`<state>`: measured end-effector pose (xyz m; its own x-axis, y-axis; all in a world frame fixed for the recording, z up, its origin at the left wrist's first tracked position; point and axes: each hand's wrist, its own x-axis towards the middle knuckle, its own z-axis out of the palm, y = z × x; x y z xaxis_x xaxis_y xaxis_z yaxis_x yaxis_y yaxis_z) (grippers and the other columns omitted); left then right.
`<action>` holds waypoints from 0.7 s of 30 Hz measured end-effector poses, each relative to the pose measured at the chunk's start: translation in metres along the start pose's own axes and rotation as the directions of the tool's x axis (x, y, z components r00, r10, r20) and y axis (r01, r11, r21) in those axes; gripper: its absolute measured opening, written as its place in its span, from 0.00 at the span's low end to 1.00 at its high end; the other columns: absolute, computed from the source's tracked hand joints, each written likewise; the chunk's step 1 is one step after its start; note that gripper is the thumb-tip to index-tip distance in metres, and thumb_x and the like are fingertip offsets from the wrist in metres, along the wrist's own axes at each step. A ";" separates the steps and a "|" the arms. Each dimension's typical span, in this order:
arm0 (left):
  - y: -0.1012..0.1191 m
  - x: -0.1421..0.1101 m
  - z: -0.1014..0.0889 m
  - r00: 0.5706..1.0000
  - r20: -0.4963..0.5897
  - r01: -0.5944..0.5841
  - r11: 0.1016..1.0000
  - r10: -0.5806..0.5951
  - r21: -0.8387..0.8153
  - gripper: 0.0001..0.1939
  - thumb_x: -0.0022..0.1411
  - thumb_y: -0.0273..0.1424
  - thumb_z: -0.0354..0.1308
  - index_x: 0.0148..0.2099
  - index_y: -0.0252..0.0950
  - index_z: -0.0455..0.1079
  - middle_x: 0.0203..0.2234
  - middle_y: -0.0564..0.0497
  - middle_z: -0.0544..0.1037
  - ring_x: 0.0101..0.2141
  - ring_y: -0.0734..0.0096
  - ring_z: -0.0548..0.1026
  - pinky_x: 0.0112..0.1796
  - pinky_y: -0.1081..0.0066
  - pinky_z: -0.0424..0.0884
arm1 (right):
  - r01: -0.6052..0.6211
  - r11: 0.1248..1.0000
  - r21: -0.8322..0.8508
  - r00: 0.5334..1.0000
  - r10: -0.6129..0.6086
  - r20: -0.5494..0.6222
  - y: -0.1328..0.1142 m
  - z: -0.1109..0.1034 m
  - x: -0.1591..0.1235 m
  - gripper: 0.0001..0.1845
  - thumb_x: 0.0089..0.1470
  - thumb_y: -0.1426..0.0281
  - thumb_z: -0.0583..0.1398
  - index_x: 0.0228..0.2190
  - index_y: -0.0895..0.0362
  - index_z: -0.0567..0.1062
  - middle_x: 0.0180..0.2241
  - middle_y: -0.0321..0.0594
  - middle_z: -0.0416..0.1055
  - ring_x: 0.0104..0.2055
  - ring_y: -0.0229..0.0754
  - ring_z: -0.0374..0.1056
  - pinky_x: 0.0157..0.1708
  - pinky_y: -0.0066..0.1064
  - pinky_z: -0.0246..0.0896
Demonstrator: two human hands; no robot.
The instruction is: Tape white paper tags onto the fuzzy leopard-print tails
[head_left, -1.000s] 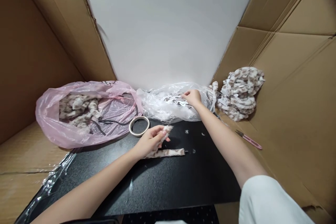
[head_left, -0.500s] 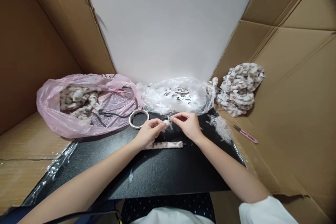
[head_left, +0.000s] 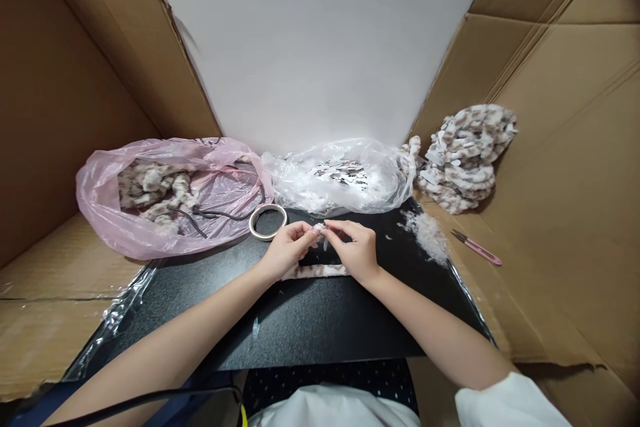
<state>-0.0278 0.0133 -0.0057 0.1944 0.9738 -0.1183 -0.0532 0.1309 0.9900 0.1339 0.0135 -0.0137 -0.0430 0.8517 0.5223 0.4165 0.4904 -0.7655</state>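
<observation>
A narrow plush fabric strip (head_left: pixel 320 271), white with brown patches, lies on the black table below my hands and runs in under my left palm. My left hand (head_left: pixel 289 250) is closed, its thumb and forefinger pinching a white fluffy end (head_left: pixel 319 227) that seems to belong to this strip. From the other side my right hand (head_left: pixel 357 250) pinches at the same end, fingertips almost touching those of the left. A thin pale sliver hangs down between the hands. What exactly sits between the right fingertips is too small to make out.
A tape roll (head_left: pixel 268 222) lies left of my hands, by a pink plastic bag (head_left: pixel 105 213) of plush pieces. Behind is a clear bag (head_left: pixel 295 193) with flat cut pieces. To the right are fluff (head_left: pixel 427 237), pink-handled thread snips (head_left: pixel 477 248) and a plush pile (head_left: pixel 465 160).
My right hand has come closer to the left, and its fingertips now meet at the fluffy end. The view has shifted slightly.
</observation>
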 end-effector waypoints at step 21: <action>-0.001 -0.003 -0.002 0.995 0.089 -0.030 0.999 0.032 -0.022 0.23 0.46 0.45 0.69 0.29 0.34 0.62 0.19 0.54 0.75 0.17 0.82 0.65 0.20 0.80 0.59 | -0.535 0.620 0.574 0.840 0.320 0.438 0.004 0.004 0.004 0.21 0.29 0.60 0.73 0.28 0.56 0.77 0.25 0.34 0.77 0.27 0.40 0.74 0.36 0.35 0.71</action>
<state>-0.0304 0.0108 -0.0066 0.2793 0.9570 -0.0790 -0.0811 0.1055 0.9911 0.1317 0.0197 -0.0157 -0.3003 0.9534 0.0297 -0.2403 -0.0455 -0.9696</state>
